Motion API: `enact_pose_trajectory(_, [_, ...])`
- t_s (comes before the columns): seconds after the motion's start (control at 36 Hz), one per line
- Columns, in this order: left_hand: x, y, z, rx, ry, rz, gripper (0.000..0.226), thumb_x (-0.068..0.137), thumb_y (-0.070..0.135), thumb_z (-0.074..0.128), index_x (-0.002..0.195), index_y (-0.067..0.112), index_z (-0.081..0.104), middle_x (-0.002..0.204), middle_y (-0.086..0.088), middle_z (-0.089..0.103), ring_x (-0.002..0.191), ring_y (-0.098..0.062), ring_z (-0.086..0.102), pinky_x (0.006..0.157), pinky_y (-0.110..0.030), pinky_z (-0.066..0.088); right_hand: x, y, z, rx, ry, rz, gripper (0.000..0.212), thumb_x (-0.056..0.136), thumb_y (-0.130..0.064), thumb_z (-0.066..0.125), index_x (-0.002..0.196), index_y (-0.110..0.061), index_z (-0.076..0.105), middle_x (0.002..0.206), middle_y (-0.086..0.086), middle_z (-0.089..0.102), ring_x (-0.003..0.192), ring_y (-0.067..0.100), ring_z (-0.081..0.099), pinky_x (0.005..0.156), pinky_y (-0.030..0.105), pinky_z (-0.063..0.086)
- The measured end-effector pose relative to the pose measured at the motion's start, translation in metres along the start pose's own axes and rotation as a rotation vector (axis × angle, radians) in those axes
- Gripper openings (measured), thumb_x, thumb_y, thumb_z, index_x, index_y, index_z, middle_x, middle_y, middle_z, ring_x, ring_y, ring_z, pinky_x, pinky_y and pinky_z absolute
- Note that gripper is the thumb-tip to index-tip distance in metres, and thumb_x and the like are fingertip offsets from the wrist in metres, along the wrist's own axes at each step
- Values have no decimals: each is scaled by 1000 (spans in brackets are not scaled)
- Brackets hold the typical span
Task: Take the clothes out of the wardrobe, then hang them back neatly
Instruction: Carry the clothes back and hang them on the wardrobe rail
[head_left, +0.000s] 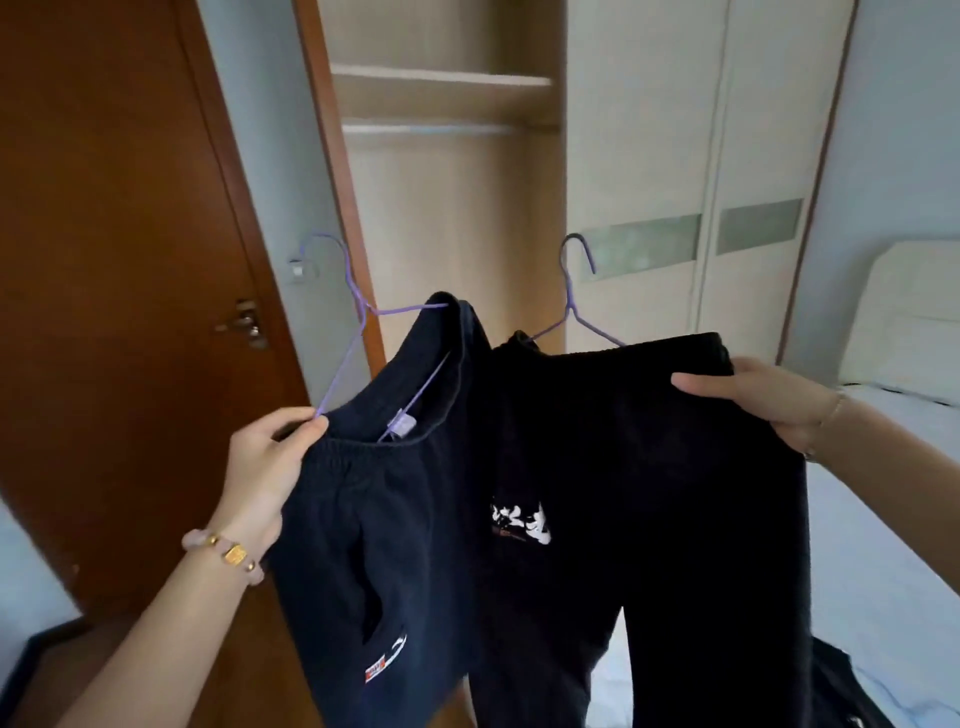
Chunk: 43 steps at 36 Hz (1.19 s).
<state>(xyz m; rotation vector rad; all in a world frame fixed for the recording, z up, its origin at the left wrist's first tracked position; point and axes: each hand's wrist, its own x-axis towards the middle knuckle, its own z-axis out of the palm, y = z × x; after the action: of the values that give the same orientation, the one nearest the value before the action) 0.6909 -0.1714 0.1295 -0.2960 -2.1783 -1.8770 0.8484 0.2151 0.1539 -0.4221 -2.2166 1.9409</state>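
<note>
I hold two dark garments up in front of the open wardrobe (447, 208). My left hand (265, 467) grips the waistband of the navy trousers (374, 545) together with the lower wire of their purple hanger (353, 296). My right hand (763, 405) pinches the top edge of the black trousers (649, 493), which carry a white print and hang on a second purple hanger (571, 291). Both hanger hooks point up, free in the air. The wardrobe's rail (431, 129) is bare, with a shelf above it.
A brown room door (114, 260) stands at the left. The wardrobe's pale closed doors (701, 156) fill the right. A bed with white sheets (883, 519) lies at the right, with another dark garment (841, 691) on its near edge.
</note>
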Motion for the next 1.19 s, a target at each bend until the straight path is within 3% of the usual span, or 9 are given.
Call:
enact_pose_trajectory(0.08, [19,-4,-9,39,95,-33,15,86,11,64,100,9,69,94,-2,64,97,-18,56,86,-34,45,48,-2,15,29,-119,-48,83,32,-45,92,104,-11,69,102,12,73,90,26,71,72,34,60])
enact_pose_trajectory(0.19, [46,-4,-10,65,198,-75,18,88,10,62,104,9,68,99,-5,62,98,-20,56,90,-41,46,108,-13,32,99,-187,-63,51,68,-28,75,112,-4,64,98,11,74,85,23,72,67,29,60])
enact_pose_trajectory(0.28, [68,-7,-10,83,248,-111,19,89,12,61,107,11,67,102,-7,63,98,-23,57,89,-40,48,153,-21,41,131,-251,-84,71,47,-37,88,108,-7,67,103,12,73,91,25,71,71,31,59])
enact_pose_trajectory(0.39, [90,-19,-12,116,307,-134,13,87,11,63,99,13,68,103,-11,66,94,-26,60,89,-41,49,203,-38,60,196,-266,-99,25,73,-24,68,93,-11,69,89,8,74,72,16,73,59,26,58])
enact_pose_trajectory(0.61, [138,-47,-5,224,349,-113,9,86,7,63,92,11,69,95,-10,65,89,-25,59,87,-42,48,289,-45,91,166,-265,-95,13,89,-21,60,95,-12,67,89,5,72,72,14,71,64,25,60])
enact_pose_trajectory(0.83, [219,-98,24,202,193,-148,19,87,9,62,75,22,67,84,0,66,85,-23,60,79,-37,47,382,-20,101,147,-200,-41,16,88,-22,62,96,-10,66,78,4,75,65,13,72,56,25,59])
enact_pose_trajectory(0.97, [301,-131,47,186,53,-167,17,88,11,61,79,21,71,91,-5,68,90,-26,62,83,-43,48,452,-14,110,79,-99,-15,23,86,-26,64,100,-8,67,82,7,75,75,21,72,61,30,60])
enact_pose_trajectory(1.06, [362,-149,64,171,-33,-171,13,87,13,62,83,20,72,91,-3,68,88,-22,63,74,-33,48,499,-20,118,22,-20,-13,23,86,-29,63,92,-8,68,69,3,75,61,16,72,51,25,57])
enact_pose_trajectory(1.19, [450,-163,96,92,-181,-177,9,86,13,65,85,18,73,89,-7,71,88,-24,66,75,-33,50,573,-38,124,-9,107,-24,27,83,-33,65,94,-8,69,80,7,75,74,22,71,70,33,54])
